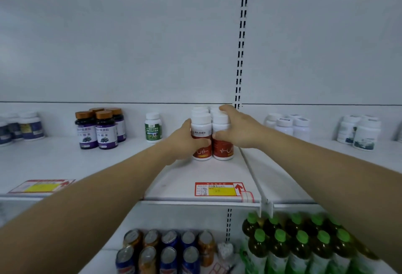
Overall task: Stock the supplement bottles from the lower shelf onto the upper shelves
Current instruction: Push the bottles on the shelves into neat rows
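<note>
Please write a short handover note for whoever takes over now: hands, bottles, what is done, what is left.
Left hand grips the left red-label bottle, upright on the upper shelf.
Right hand grips the right red-label bottle, beside it.
Done: more white-capped bottles stand behind these two.
Left: let go of both; further stock is not in view, the shelf below shows cans and drink bottles.

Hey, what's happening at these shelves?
A person is stocking a shop shelf. The left hand grips the left red bottle and the right hand grips the right red bottle, both upright side by side, with more white-capped bottles behind. Cans and green-capped drink bottles sit one level down.
</note>
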Demonstrator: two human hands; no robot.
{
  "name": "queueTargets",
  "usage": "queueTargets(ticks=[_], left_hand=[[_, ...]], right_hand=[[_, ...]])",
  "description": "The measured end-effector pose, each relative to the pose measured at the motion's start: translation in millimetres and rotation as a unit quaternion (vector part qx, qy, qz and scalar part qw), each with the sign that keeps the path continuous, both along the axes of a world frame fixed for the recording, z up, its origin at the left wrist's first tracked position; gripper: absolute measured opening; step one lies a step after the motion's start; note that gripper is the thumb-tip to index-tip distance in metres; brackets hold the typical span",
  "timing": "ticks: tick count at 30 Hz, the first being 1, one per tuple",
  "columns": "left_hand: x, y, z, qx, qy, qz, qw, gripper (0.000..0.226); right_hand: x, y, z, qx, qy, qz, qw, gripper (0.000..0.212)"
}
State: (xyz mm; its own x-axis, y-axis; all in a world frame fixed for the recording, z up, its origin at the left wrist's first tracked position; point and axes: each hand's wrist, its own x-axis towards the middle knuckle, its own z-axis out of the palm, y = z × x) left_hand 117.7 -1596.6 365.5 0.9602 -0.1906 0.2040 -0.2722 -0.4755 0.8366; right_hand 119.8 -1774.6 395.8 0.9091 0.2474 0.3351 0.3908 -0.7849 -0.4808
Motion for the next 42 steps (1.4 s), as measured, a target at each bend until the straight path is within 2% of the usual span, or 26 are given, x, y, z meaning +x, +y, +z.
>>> queueTargets(ticks=[3, 18, 25, 29, 34, 38, 42], left_hand=[[-2, -1, -1, 0.003, -0.004, 0.006, 1.000, 0.064], [2, -2, 2, 0.044, 0.012, 0.025, 0.999, 0.070], [-3, 7, 23, 0.164, 0.000, 0.035, 0.986, 0.083], [-14, 9, 43, 0.288, -0.077, 0.071, 0.952, 0.086], [-29, -7, 69, 0.366, -0.112, 0.075, 0.921, 0.083], [-45, -38, 89, 0.380, -0.153, 0.047, 0.911, 0.078], [-54, -81, 90, 0.367, -0.171, -0.021, 0.914, 0.076]], right_hand=[[2, -1, -2, 0.003, -0.010, 0.013, 1.000, 0.081], [4, -6, 5, -0.008, -0.004, 0.001, 1.000, 0.076], [4, -24, 30, -0.061, -0.010, -0.023, 0.998, 0.076], [7, -46, 48, -0.089, -0.024, -0.035, 0.995, 0.073], [5, -78, 59, -0.158, -0.010, -0.066, 0.985, 0.075], [-8, -105, 64, -0.174, -0.004, -0.102, 0.979, 0.072], [-27, -138, 64, -0.163, 0.015, -0.162, 0.973, 0.071]])
